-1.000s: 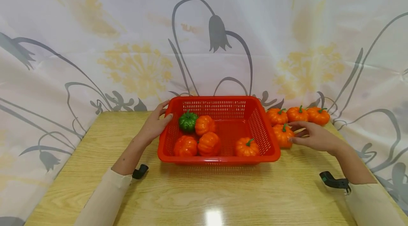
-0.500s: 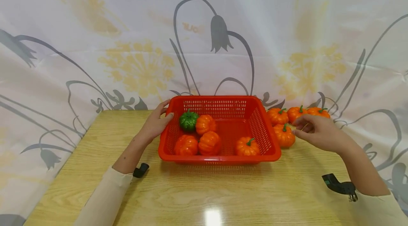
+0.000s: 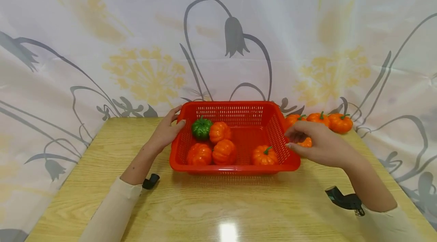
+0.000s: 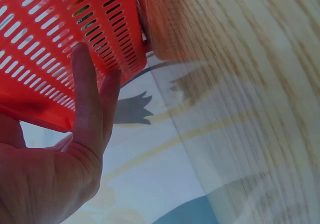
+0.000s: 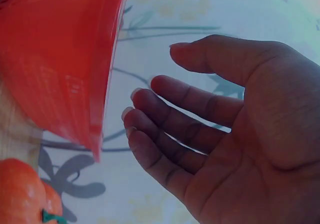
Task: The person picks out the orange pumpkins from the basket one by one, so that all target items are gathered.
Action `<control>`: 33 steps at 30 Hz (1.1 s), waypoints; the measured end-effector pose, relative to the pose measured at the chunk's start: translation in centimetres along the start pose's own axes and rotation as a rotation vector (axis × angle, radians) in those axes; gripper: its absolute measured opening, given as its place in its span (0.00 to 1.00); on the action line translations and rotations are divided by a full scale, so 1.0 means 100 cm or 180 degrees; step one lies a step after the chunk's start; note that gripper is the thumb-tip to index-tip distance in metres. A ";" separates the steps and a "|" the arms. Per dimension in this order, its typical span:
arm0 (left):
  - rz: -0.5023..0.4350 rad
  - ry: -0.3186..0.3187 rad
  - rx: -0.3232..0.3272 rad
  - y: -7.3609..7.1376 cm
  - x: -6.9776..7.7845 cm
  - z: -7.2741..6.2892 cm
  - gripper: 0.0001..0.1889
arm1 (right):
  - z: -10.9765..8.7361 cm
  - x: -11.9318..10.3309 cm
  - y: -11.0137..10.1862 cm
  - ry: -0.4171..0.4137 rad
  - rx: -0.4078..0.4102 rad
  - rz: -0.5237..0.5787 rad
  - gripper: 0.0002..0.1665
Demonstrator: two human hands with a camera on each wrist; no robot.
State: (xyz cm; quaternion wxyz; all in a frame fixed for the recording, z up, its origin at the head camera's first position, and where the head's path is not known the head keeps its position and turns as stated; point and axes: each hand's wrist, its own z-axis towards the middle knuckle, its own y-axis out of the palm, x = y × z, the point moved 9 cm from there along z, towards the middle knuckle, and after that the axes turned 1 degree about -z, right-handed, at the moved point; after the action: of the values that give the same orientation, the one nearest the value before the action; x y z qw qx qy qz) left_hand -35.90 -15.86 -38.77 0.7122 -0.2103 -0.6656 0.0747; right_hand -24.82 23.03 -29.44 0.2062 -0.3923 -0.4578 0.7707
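Note:
A red plastic basket (image 3: pixel 246 132) stands on the table with a green toy pumpkin (image 3: pixel 201 128) and several orange toy pumpkins (image 3: pixel 199 154) inside. My left hand (image 3: pixel 166 132) holds its left rim, thumb over the edge. In the left wrist view, the fingers (image 4: pixel 86 99) lie along the slotted outer wall. My right hand (image 3: pixel 322 143) hovers beside the right rim with nothing in it, fingers loosely bent. An orange pumpkin (image 3: pixel 306 142) is partly hidden behind that hand. Space shows between the right fingers (image 5: pixel 150 149) and the basket in the right wrist view.
Several more orange pumpkins (image 3: pixel 340 123) sit in a row at the back right of the wooden table (image 3: pixel 191 211). A flower-patterned cloth (image 3: pixel 136 25) hangs right behind the table. Black wrist mounts (image 3: pixel 345 198) stick out from both forearms.
My right hand first drew back from the front orange pumpkin outside the basket, then moved left over it toward the right rim. The pumpkins and the left hand stayed put.

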 end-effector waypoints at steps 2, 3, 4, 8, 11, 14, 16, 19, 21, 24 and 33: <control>0.0002 0.0013 0.0016 -0.001 0.000 0.000 0.35 | 0.005 -0.005 0.005 -0.0063 -0.0092 -0.0023 0.12; -0.0004 0.0027 0.0020 -0.001 0.000 0.000 0.35 | 0.008 -0.007 0.008 -0.0099 -0.0146 -0.0032 0.12; -0.0011 0.0033 0.0030 -0.002 0.001 0.000 0.35 | 0.010 -0.009 0.011 -0.0141 -0.0203 -0.0043 0.12; -0.0060 0.0040 0.0024 -0.002 0.001 0.000 0.36 | 0.019 -0.015 0.026 -0.0238 -0.0448 -0.0133 0.09; -0.0058 0.0036 0.0011 -0.002 0.002 0.000 0.36 | 0.025 -0.016 0.036 -0.0255 -0.0620 -0.0254 0.07; -0.0035 0.0043 0.0008 -0.002 0.003 -0.001 0.36 | 0.029 -0.017 0.044 -0.0293 -0.0718 -0.0345 0.09; -0.0028 0.0043 0.0004 -0.001 0.003 -0.001 0.36 | 0.031 -0.017 0.048 -0.0304 -0.0772 -0.0358 0.11; -0.0017 0.0029 0.0009 -0.002 0.003 0.000 0.35 | 0.034 -0.016 0.055 -0.0298 -0.0868 -0.0346 0.15; -0.0022 0.0013 0.0015 -0.002 0.002 0.001 0.35 | 0.036 -0.014 0.059 -0.0281 -0.0916 -0.0368 0.17; -0.0018 0.0004 0.0006 -0.002 0.001 0.001 0.35 | 0.039 -0.012 0.065 -0.0236 -0.0985 -0.0404 0.21; -0.0031 -0.0008 -0.0019 0.000 0.003 -0.002 0.36 | 0.048 -0.004 0.085 0.0090 -0.1320 -0.0538 0.29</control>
State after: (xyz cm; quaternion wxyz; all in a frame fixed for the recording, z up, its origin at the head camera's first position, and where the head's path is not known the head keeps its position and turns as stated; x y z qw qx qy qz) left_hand -35.70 -15.80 -38.48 0.7111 -0.2090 -0.6677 0.0695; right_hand -28.06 15.96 -35.36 0.1914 -0.3973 -0.6348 0.6345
